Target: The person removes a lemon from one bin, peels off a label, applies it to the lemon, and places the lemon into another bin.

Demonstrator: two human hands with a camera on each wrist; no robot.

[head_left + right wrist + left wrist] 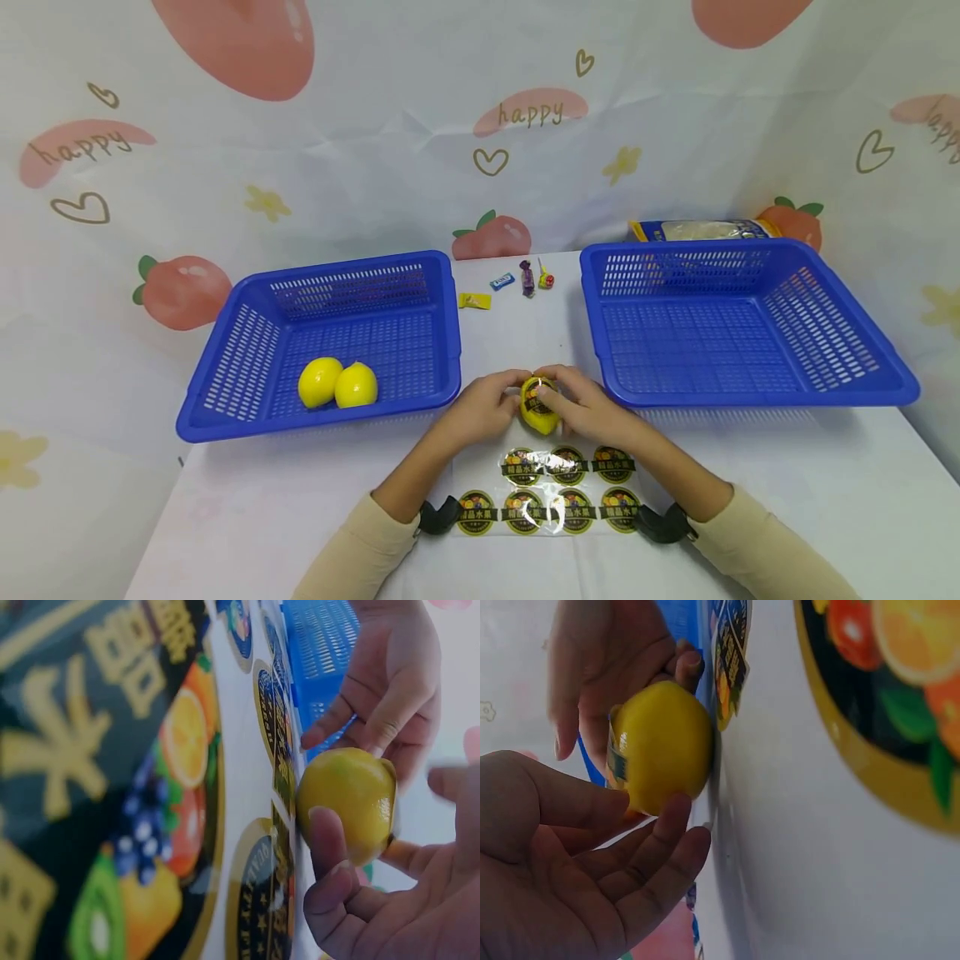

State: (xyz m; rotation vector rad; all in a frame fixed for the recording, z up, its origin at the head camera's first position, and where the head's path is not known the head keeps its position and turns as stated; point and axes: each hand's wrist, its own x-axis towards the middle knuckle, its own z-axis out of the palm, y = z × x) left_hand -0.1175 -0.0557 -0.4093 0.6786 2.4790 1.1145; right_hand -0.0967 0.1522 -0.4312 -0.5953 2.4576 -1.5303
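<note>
A yellow lemon stands on the white table at the middle front, between both hands. A round dark fruit sticker sits on its top. My left hand holds the lemon's left side, thumb and fingertips against it. From the right, my right hand grips it, fingers over the sticker and thumb pressed on the peel. A clear sheet of several round stickers lies just in front of the lemon, between my forearms.
A blue basket at left holds two lemons. A second blue basket at right has nothing in it. Small wrapped sweets lie at the back between them. A packet lies behind the right basket.
</note>
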